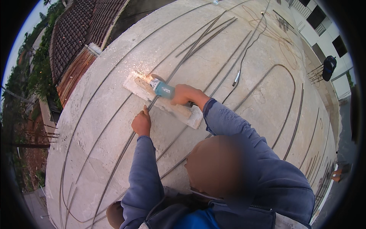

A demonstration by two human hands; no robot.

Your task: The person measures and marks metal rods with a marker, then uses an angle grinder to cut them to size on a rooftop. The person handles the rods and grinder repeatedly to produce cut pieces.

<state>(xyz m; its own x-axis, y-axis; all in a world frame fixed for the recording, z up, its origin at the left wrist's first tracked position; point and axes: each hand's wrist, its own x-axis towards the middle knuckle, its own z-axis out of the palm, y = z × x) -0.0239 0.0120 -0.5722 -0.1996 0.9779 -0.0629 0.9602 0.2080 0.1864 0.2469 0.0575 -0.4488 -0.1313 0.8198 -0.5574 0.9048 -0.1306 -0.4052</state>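
Observation:
My right hand is closed on a teal angle grinder, whose disc throws a spray of sparks toward the upper left. The disc is at a steel rod lying across a pale, dusty board. Down and left of the grinder, my left hand is closed on that same rod, with one finger extended along it. The exact spot where disc meets metal is partly hidden by glare and the tool.
More long rods, some bent, lie over the concrete slab. A black cable with a connector runs at the upper right. Tiled roofs and trees lie beyond the left edge. A white building stands at the right.

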